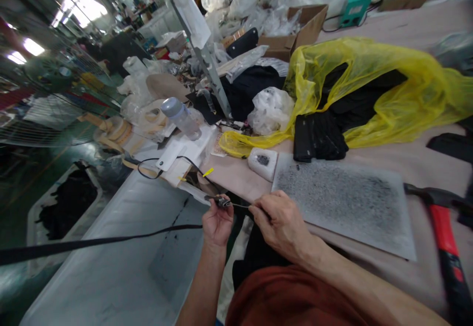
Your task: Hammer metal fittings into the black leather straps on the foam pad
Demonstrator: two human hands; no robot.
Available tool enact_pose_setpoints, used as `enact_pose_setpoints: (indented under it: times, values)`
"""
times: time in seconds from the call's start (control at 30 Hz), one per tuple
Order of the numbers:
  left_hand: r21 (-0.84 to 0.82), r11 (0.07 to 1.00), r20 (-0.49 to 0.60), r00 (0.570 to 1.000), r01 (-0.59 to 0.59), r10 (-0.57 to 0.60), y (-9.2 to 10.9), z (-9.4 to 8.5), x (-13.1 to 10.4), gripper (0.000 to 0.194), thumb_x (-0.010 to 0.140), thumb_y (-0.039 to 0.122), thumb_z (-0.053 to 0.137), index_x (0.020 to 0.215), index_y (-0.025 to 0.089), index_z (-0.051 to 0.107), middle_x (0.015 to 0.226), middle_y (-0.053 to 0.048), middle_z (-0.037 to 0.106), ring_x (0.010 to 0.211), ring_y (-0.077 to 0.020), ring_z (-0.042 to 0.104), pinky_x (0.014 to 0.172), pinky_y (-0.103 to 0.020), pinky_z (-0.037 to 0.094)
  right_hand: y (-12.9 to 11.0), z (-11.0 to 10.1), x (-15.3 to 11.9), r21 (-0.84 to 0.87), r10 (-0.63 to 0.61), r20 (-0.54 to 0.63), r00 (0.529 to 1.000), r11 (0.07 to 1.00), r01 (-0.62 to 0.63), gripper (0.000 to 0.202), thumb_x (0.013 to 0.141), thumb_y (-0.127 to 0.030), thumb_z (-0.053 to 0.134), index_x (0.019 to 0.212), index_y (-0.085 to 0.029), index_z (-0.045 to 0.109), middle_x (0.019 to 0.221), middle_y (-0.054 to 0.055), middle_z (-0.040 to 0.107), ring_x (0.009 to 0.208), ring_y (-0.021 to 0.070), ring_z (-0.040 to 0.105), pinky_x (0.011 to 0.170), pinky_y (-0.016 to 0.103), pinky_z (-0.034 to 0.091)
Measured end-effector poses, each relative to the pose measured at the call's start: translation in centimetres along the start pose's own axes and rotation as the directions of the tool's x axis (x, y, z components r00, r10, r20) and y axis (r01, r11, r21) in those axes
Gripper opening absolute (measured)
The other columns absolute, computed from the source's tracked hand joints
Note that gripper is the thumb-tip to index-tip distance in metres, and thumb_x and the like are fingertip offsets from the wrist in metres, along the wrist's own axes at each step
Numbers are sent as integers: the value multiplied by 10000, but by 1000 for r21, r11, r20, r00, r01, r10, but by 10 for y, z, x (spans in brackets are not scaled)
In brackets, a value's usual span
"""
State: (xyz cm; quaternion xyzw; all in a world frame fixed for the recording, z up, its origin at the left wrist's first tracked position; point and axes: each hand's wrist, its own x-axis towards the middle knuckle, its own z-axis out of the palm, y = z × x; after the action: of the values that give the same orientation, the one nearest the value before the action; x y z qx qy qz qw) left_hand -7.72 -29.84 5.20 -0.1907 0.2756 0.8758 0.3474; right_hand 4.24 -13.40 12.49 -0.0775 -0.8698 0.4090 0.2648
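Over the table's front edge, my left hand (217, 223) is closed on a small dark metal fitting (223, 201), which looks like a buckle. A black strap (111, 243) runs from the left edge of the view to behind this hand; whether it joins the fitting is hidden. My right hand (279, 220) is wrapped round a tool whose handle is covered by the fingers. Its thin metal shaft (240, 206) points left and meets the fitting. Right of the hands lies a grey, dark-speckled slab (343, 202).
A hammer (443, 227) with a red and black handle lies at the right. Behind the slab are black packets (320, 136) and a yellow plastic bag (417, 69). A white bin (111, 262) stands below left. A bottle (181, 118) and a metal post (210, 69) stand farther back.
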Motion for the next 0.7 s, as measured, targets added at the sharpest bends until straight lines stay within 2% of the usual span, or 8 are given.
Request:
enact_pose_setpoints:
  times: [0.13,0.2,0.27,0.37,0.43,0.5,0.57,0.7]
  values:
    - [-5,1000,2,1000,30,-30,4,0,0,360,1005,204,328,891,146,664,908,-47,693,850,-100,680,691,-186,574,4,0,-5,20,-8,131,991,1000,6,194,866,-148,497,686,-170,565,614,6,590,572,125,491,687,305,331]
    - [-7,1000,-15,1000,27,-27,5,1,0,348,1003,205,339,895,148,665,910,-45,696,858,-98,677,686,-176,567,6,-2,-7,31,18,142,990,999,-23,203,872,-155,490,692,-174,583,604,4,593,577,128,503,679,298,337]
    - [-9,1000,-49,999,-8,8,5,3,0,330,995,191,364,878,152,669,888,-36,701,876,-99,674,765,-203,565,8,-3,-7,30,51,99,994,998,-54,184,884,-158,476,804,-173,642,642,12,630,614,141,535,677,291,351]
    - [13,996,-79,993,-85,86,1,9,-1,287,972,181,433,824,161,678,860,-22,709,898,-112,671,954,-311,517,10,2,-4,62,98,43,994,993,-100,260,884,-145,457,1024,-187,672,775,32,701,683,155,587,691,288,381]
    - [34,992,-50,991,-121,123,-1,14,-3,244,952,200,488,809,172,684,859,-12,711,896,-123,669,1060,-402,441,10,10,-2,148,189,52,980,970,-195,271,882,-157,447,996,-201,689,809,33,712,701,157,606,688,284,402]
    - [44,987,1,988,-155,156,-2,19,-5,197,933,225,534,818,187,689,866,0,713,893,-133,668,1119,-472,364,8,21,1,280,326,120,938,895,-347,270,891,-193,433,941,-200,698,744,19,685,645,147,590,629,266,410]
    - [60,982,47,983,-181,179,-1,21,-8,145,913,243,572,842,201,692,880,9,715,896,-142,669,1139,-502,325,6,32,4,430,426,233,874,761,-485,278,892,-225,425,953,-186,694,673,-3,632,577,129,545,556,245,395]
    - [123,967,101,972,-224,212,4,23,-11,68,870,247,637,868,206,691,896,12,722,923,-167,672,1135,-512,329,1,49,10,639,458,423,782,460,-616,243,855,-300,493,868,-151,685,655,-9,587,596,119,518,568,238,401]
